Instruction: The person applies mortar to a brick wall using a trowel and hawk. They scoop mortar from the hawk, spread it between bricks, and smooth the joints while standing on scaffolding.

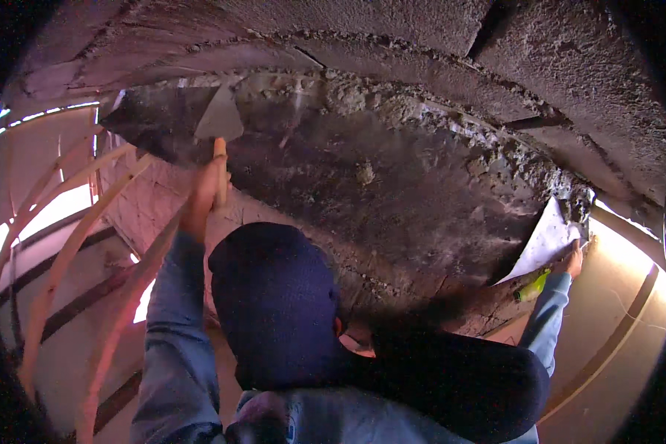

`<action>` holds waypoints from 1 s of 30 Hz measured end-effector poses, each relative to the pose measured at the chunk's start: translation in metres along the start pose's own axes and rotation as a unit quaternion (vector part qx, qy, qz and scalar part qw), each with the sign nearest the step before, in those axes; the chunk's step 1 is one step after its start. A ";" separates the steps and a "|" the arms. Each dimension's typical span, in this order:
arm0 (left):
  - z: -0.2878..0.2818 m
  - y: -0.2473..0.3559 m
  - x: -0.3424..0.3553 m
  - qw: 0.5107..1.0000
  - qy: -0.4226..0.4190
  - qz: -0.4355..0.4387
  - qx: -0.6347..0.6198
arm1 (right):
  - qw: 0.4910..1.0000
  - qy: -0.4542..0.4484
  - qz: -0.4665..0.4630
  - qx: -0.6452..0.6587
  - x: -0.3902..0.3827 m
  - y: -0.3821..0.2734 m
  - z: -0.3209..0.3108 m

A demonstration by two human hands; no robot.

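My left hand is closed around the wooden handle of a pointed trowel. The trowel's grey blade lies over a dark, smeared flat surface, close to the rough masonry edge. Far to the right, my right hand grips the edge of a pale, roughly triangular sheet. Grey lumps that look like mortar sit by its upper corner. Beside my right wrist is a yellow-green object, its kind unclear. A small clod rests on the dark surface.
Rough grey masonry with dark joints spans the top, edged by crumbly mortar. Curved-looking wooden poles stand at left. Boards with bright gaps lie at right. Dark rounded cloth shapes hide the lower middle.
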State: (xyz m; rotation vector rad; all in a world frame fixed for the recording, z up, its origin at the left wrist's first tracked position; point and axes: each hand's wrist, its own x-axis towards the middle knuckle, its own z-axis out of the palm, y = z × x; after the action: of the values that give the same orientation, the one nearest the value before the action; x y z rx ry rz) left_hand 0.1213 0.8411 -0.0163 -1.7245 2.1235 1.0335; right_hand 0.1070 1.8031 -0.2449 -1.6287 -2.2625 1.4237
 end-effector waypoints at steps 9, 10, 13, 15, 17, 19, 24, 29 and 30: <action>0.037 0.046 -0.024 0.998 -0.054 0.030 0.032 | 0.995 0.077 -0.025 0.060 0.023 -0.008 -0.026; 0.035 0.039 -0.024 0.997 -0.048 0.025 0.049 | 0.993 0.071 -0.014 0.090 0.020 -0.010 -0.024; 0.028 0.015 -0.030 0.997 -0.061 0.032 0.014 | 0.987 0.052 0.008 0.154 0.010 -0.017 -0.013; 0.030 0.005 -0.037 0.997 -0.060 0.045 -0.018 | 0.982 0.041 0.019 0.184 0.006 -0.021 -0.006; 0.039 -0.003 -0.056 0.998 -0.036 0.047 -0.026 | 0.977 0.034 0.028 0.207 0.003 -0.022 -0.003; 0.077 0.005 -0.105 0.999 -0.006 0.040 0.030 | 0.974 0.040 0.033 0.219 0.006 -0.023 -0.019; 0.098 0.013 -0.179 0.990 -0.048 0.089 0.094 | 0.971 0.032 0.038 0.234 0.005 -0.024 -0.006; 0.115 -0.013 -0.174 0.966 -0.184 0.162 0.081 | 0.975 0.037 0.049 0.216 0.009 -0.011 0.003; 0.098 -0.026 -0.165 0.961 -0.135 0.203 0.134 | 0.977 0.017 0.076 0.199 -0.004 -0.006 0.023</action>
State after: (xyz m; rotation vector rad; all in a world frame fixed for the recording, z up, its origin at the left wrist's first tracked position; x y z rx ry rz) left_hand 0.1682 1.0283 -0.0041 -0.9869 2.3507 0.9504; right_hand 0.0931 1.7842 -0.2524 -1.6987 -1.7147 1.7261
